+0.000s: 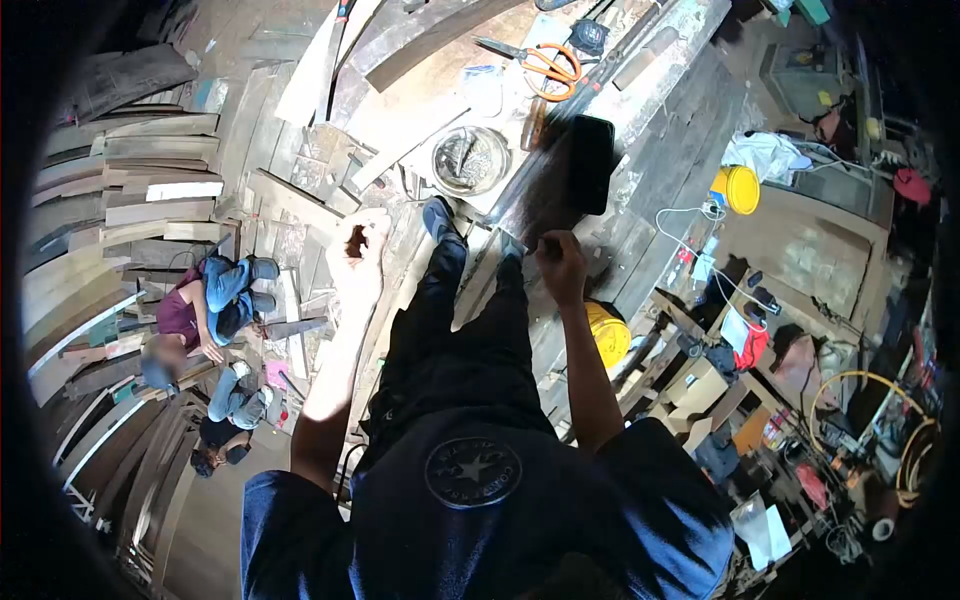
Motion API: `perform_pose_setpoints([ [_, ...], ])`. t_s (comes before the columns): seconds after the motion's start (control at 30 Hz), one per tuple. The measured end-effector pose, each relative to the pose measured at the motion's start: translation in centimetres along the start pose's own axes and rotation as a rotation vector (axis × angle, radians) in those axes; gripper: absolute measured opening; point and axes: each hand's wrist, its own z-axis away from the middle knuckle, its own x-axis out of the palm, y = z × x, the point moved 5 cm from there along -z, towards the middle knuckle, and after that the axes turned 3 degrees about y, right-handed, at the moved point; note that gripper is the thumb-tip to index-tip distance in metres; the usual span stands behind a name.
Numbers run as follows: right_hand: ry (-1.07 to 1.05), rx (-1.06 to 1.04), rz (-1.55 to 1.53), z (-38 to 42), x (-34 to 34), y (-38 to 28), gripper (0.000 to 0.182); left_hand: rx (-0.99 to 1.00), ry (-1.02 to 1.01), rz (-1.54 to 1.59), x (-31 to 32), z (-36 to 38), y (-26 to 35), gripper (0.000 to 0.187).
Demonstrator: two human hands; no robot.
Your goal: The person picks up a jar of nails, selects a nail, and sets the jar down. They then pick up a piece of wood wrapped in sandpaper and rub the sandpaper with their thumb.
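My left hand (pixel 360 252), washed out by bright light, is raised beside the bench with its fingers curled round a dark gap. Whether anything sits in it I cannot make out. My right hand (pixel 560 265) is closed, fingertips pressed together, just below a black smartphone (pixel 591 165); anything in those fingers is hidden. Between and beyond my hands, a round metal tin (pixel 470 160) stands at the near end of the workbench (pixel 640 95). Orange-handled scissors (pixel 552 73) lie farther up, near a small amber bottle (pixel 534 125).
Wooden planks (pixel 160 150) are stacked along the left, where two people (pixel 180 315) sit low. Yellow buckets (pixel 738 188) stand to the right, with a white cable (pixel 690 245) trailing nearby. Tools and clutter (pixel 730 400) crowd the lower right.
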Motion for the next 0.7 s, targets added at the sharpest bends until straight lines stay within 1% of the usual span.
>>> perform_pose_setpoints([
  [0.07, 0.0, 0.018, -0.02, 0.1, 0.0, 0.1, 0.017, -0.029, -0.027, 0.012, 0.4, 0.5, -0.4, 0.013],
  [0.1, -0.006, 0.036, -0.035, 0.0, -0.2, -0.3, 0.017, 0.001, -0.066, -0.079, 0.9, 0.7, -0.2, 0.014],
  [0.13, -0.014, 0.054, -0.05, 0.1, -0.3, -0.4, 0.017, -0.012, -0.099, -0.105, 1.7, 1.2, 0.0, 0.016],
  [0.2, -0.033, 0.073, -0.059, 0.4, -0.2, -0.2, 0.016, -0.047, -0.196, -0.112, 4.4, 2.6, 1.9, 0.017],
  [0.27, -0.051, 0.103, -0.064, 0.6, -0.1, -0.1, 0.016, -0.034, -0.285, -0.136, 7.0, 3.7, 0.7, 0.017],
  [0.33, -0.066, 0.144, -0.065, 0.8, -0.2, 0.1, 0.016, 0.079, -0.322, -0.207, 9.6, 4.4, -0.3, 0.015],
  [0.47, -0.069, 0.115, -0.033, 1.0, 0.0, 1.6, 0.017, 0.101, -0.417, -0.298, 13.9, 4.5, -2.3, 0.011],
  [0.53, -0.082, 0.087, -0.058, 0.4, -0.4, 0.7, 0.018, 0.297, -0.321, -0.258, 15.6, 4.2, -2.4, 0.013],
  [0.57, -0.095, 0.084, -0.041, 0.4, -0.4, 0.8, 0.017, 0.263, -0.364, -0.347, 16.1, 4.0, -3.2, 0.014],
  [0.67, -0.124, 0.075, -0.004, 0.4, -0.4, 1.0, 0.016, 0.115, -0.418, -0.426, 17.5, 3.2, -2.8, 0.015],
  [0.7, -0.131, 0.075, 0.001, 0.3, -0.4, 1.0, 0.016, 0.159, -0.411, -0.497, 17.9, 3.0, -3.0, 0.013],
])
